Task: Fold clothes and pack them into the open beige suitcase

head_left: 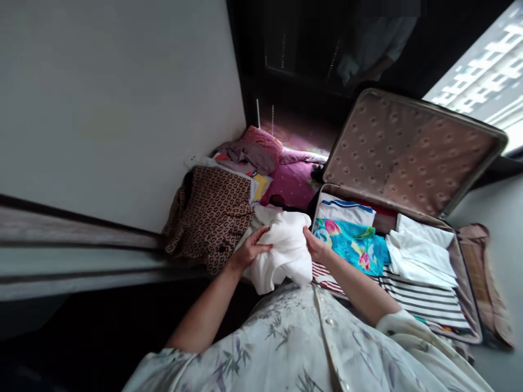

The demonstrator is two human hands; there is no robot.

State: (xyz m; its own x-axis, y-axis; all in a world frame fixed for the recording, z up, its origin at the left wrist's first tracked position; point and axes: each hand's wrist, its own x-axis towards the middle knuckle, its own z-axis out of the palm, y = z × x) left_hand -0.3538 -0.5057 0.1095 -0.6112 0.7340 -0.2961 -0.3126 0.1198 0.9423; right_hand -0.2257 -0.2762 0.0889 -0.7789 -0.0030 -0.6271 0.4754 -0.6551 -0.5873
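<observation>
Close to my body I hold a white piece of clothing [286, 247], loosely bunched, its lower edge hanging down. My left hand [251, 249] grips its left side, with the thumb and fingers closed on the cloth. On the opposite side my right hand [314, 245] pinches the edge, beside the open suitcase [469, 299]. Folded clothes lie in that suitcase: a blue floral garment [351, 245], a white garment [425, 250], a black-and-white striped garment [425, 299] and a white one with blue stripes [343, 209]. Part of a red-and-white striped garment [324, 277] shows behind my right forearm.
Left of the white cloth is a brown patterned garment [216, 212] on a heap of clothes. Pink bedding [292, 182] lies behind. The patterned suitcase lid [412, 152] stands up against a dark glossy panel [302, 49]. A pale wall [114, 98] is at the left.
</observation>
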